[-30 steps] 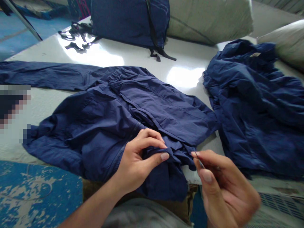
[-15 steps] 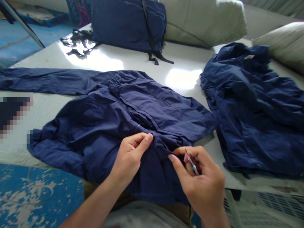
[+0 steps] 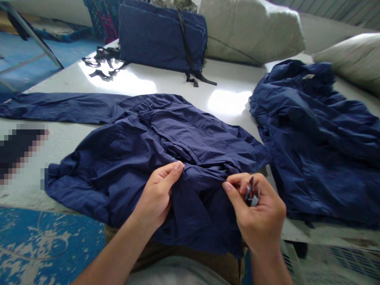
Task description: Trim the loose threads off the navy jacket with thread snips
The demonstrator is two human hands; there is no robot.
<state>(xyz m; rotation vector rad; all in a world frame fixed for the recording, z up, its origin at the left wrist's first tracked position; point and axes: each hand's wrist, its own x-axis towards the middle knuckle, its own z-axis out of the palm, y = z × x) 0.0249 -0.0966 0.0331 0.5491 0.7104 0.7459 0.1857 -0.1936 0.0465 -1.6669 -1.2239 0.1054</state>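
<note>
A navy blue garment [image 3: 118,158] with a long sleeve and a gathered band is spread over the table and hangs off its front edge. My left hand [image 3: 158,190] pinches a fold of it near the middle, thumb on top. To the right, my right hand [image 3: 258,209] grips the same edge between thumb and forefinger, and the cloth is drawn out between the hands. Tucked in the right palm are small metal thread snips [image 3: 251,194], blades pointing up; the fingers hide part of them.
Another navy garment [image 3: 311,138] lies crumpled at the right. Behind stand a strapped navy bundle [image 3: 160,37] and large pale sacks [image 3: 249,31]. Black straps [image 3: 103,63] lie tangled at the far left of the white table [image 3: 166,79]. A pixelated dark patch covers the left edge.
My right hand has slid right and slightly up along the garment's edge, and the snips have turned more upright. The left hand has shifted slightly left. The camera view has tilted up a little.
</note>
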